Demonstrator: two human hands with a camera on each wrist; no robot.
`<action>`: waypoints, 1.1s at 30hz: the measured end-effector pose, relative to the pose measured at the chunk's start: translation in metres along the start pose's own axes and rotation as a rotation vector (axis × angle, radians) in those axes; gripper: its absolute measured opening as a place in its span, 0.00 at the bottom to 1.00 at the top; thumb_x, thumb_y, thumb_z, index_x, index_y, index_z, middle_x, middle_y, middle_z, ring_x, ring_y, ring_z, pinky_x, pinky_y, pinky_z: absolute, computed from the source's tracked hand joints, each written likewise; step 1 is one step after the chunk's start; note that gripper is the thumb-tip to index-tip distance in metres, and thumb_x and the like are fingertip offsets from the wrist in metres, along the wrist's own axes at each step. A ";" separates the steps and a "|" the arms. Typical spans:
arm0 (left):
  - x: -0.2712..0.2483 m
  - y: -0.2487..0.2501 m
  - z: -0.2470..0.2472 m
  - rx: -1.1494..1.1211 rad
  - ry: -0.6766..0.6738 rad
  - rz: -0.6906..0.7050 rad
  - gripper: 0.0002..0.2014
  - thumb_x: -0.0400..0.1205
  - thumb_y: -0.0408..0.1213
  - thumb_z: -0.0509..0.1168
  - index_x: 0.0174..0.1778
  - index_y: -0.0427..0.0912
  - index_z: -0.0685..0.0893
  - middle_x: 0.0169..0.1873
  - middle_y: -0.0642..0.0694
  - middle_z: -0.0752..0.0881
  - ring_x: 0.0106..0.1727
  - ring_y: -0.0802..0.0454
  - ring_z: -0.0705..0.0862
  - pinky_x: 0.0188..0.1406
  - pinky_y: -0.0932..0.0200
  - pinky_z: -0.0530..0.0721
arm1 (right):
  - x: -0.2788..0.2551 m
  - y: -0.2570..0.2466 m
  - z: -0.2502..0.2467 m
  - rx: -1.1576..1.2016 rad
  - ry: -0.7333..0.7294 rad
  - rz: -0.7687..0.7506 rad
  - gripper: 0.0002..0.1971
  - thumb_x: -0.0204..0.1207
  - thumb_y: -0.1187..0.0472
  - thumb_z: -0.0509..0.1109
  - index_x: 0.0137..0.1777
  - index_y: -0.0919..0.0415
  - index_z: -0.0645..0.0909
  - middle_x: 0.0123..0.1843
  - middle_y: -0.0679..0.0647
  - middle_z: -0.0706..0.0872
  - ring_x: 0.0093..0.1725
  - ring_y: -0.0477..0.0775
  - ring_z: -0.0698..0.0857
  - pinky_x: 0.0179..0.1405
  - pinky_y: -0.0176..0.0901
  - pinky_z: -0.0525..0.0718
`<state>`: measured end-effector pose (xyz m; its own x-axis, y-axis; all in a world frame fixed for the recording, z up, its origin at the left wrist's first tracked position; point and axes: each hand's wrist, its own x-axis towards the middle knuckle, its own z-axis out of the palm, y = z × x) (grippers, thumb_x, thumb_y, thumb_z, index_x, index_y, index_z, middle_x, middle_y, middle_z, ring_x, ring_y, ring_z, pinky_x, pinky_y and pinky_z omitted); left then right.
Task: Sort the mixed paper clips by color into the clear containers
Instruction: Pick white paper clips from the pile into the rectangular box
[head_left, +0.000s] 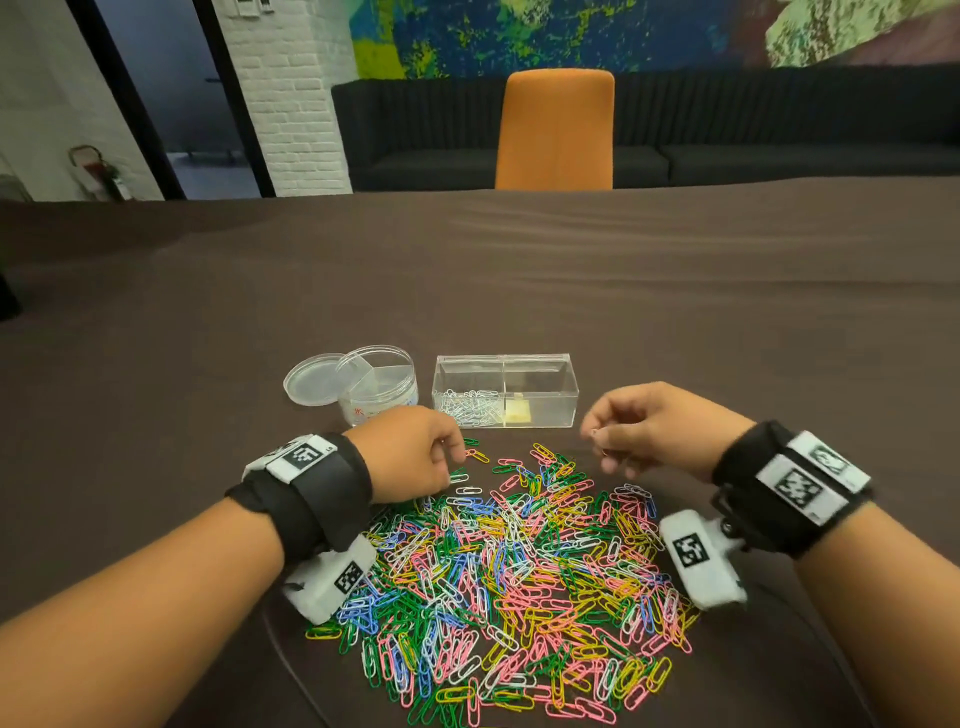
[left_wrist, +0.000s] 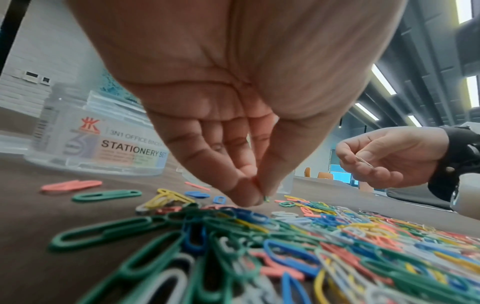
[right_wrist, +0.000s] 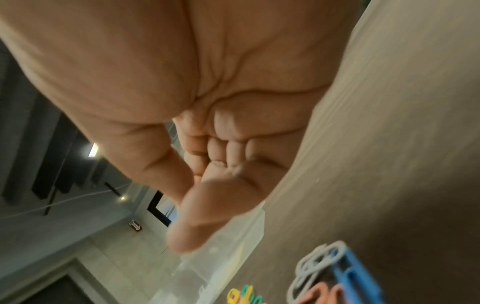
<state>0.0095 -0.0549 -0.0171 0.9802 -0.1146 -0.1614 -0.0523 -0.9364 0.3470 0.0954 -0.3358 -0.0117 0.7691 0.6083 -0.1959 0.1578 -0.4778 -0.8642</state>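
A big pile of mixed paper clips (head_left: 509, 582) in green, pink, yellow, blue and white lies on the brown table in front of me. My left hand (head_left: 457, 457) is down at the pile's far left edge. Its thumb and forefinger pinch a clip whose green end (left_wrist: 266, 198) shows at the fingertips (left_wrist: 249, 195). My right hand (head_left: 597, 441) hovers above the pile's far right edge, fingers curled, holding a thin white paper clip (left_wrist: 363, 161). Behind the pile stands a clear two-part box (head_left: 540, 364); its left half holds white clips (head_left: 470, 408).
A round clear divided tub (head_left: 376, 384) labelled stationery set (left_wrist: 130, 150) stands left of the box, its lid (head_left: 311, 379) lying beside it. A pale yellow pad (head_left: 517, 410) sits in the box's right half. An orange chair (head_left: 556, 130) stands at the table's far side.
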 end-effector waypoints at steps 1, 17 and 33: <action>-0.001 0.000 0.000 0.005 0.002 0.005 0.12 0.77 0.34 0.67 0.51 0.56 0.87 0.36 0.55 0.89 0.40 0.58 0.87 0.44 0.64 0.84 | -0.007 0.003 -0.003 0.087 0.020 0.006 0.06 0.81 0.74 0.65 0.48 0.65 0.82 0.37 0.59 0.87 0.34 0.54 0.85 0.29 0.39 0.83; 0.001 0.029 0.002 -0.308 0.075 -0.015 0.17 0.79 0.28 0.63 0.52 0.57 0.85 0.29 0.48 0.89 0.32 0.48 0.90 0.36 0.49 0.91 | -0.010 0.015 -0.015 -0.623 -0.085 0.174 0.06 0.76 0.53 0.76 0.51 0.47 0.85 0.44 0.40 0.86 0.45 0.42 0.83 0.47 0.39 0.79; 0.015 0.029 0.002 0.213 -0.117 -0.088 0.07 0.76 0.47 0.75 0.48 0.53 0.89 0.37 0.60 0.83 0.40 0.59 0.82 0.37 0.63 0.79 | -0.010 0.033 -0.022 0.521 0.066 0.076 0.11 0.79 0.77 0.60 0.45 0.62 0.79 0.33 0.57 0.80 0.25 0.48 0.72 0.19 0.35 0.67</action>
<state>0.0223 -0.0844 -0.0114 0.9545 -0.0554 -0.2929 -0.0189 -0.9918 0.1261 0.1065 -0.3711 -0.0281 0.8063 0.5354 -0.2515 -0.2152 -0.1305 -0.9678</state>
